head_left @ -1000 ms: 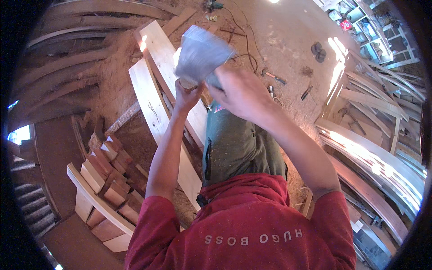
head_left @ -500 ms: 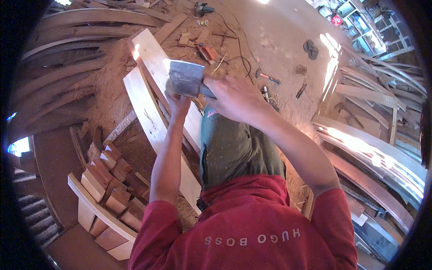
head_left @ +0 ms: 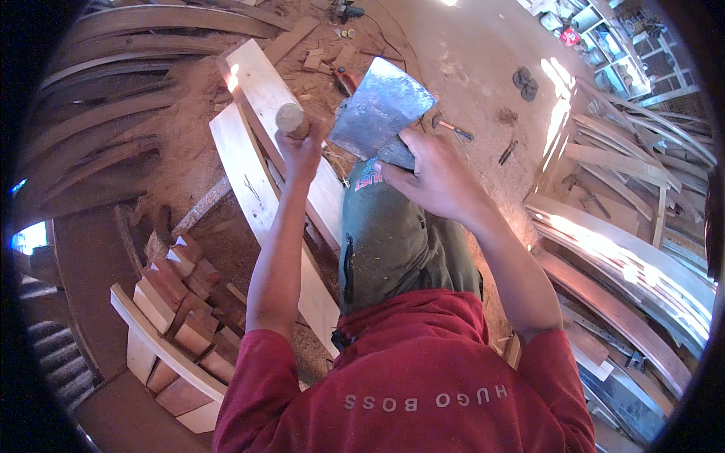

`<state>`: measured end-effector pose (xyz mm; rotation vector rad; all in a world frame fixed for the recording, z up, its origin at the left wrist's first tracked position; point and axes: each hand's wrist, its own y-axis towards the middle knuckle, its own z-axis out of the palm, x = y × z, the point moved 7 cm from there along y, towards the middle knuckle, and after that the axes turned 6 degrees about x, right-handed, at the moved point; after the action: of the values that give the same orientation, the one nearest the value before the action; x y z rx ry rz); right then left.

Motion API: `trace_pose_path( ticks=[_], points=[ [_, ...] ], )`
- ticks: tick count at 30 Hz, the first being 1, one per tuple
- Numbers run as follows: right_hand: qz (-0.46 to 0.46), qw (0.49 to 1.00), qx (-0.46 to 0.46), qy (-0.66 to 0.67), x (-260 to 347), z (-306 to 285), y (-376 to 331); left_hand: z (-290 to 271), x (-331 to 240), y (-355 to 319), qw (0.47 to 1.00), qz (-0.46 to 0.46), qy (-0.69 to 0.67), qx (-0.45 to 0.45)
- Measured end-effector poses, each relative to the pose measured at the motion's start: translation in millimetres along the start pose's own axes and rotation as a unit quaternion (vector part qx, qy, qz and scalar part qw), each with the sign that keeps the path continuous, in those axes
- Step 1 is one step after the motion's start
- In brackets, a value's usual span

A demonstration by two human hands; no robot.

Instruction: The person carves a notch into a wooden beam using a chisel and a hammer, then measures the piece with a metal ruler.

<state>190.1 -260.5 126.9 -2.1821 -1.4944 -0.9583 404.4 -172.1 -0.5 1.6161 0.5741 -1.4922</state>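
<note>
My right hand [head_left: 442, 177] is closed at the lower corner of a broad flat metal blade [head_left: 384, 106], shaped like that of a hatchet or adze. The blade is tilted, its shiny face catching light, above my green-trousered knee. My left hand [head_left: 302, 151] wraps around a round wooden handle [head_left: 290, 118], whose pale end points up. I cannot tell whether the wood and the blade are joined. Below my left hand lie two long light planks [head_left: 253, 177], side by side and slanting.
Curved timbers [head_left: 143, 45] are stacked at the far left, and wooden blocks [head_left: 192, 332] near left. More long boards [head_left: 619, 279] lie along the right. A hammer [head_left: 455, 130], a power tool [head_left: 347, 11] with a cord, and wood scraps lie on the dusty floor. Shelves [head_left: 604, 53] stand far right.
The blade has moved to the right, away from my left hand, and has turned so more of its face shows. The round wooden end in my left hand has come into view.
</note>
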Motion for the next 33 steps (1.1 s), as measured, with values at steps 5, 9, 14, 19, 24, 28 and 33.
trace_pose_path(
  ticks=[5,9,14,19,24,28,33],
  points=[
    [-0.008,1.000,-0.001,0.015,6.2,-6.2,3.7,9.2,4.3,-12.3,0.994,-0.013,0.090,0.058],
    [-0.010,1.000,-0.005,0.024,9.1,-8.4,4.7,7.8,21.4,-11.4,0.996,0.009,0.028,0.080],
    [-0.032,0.995,-0.020,0.097,34.6,-18.7,7.5,17.4,16.4,-24.4,0.992,0.029,0.028,0.121],
    [0.008,0.995,0.010,-0.100,25.9,15.1,20.8,15.0,20.7,-27.7,0.992,0.012,-0.012,0.127],
    [0.011,0.987,0.105,-0.121,29.4,18.1,23.7,3.0,27.5,-27.5,0.984,0.084,0.060,0.143],
    [0.005,0.997,0.047,-0.067,29.3,26.1,22.7,8.3,23.4,-28.9,0.992,0.011,-0.008,0.127],
    [0.049,0.975,0.152,-0.155,16.1,33.4,26.2,1.7,35.4,-38.5,0.993,-0.001,0.059,0.104]
  ],
)
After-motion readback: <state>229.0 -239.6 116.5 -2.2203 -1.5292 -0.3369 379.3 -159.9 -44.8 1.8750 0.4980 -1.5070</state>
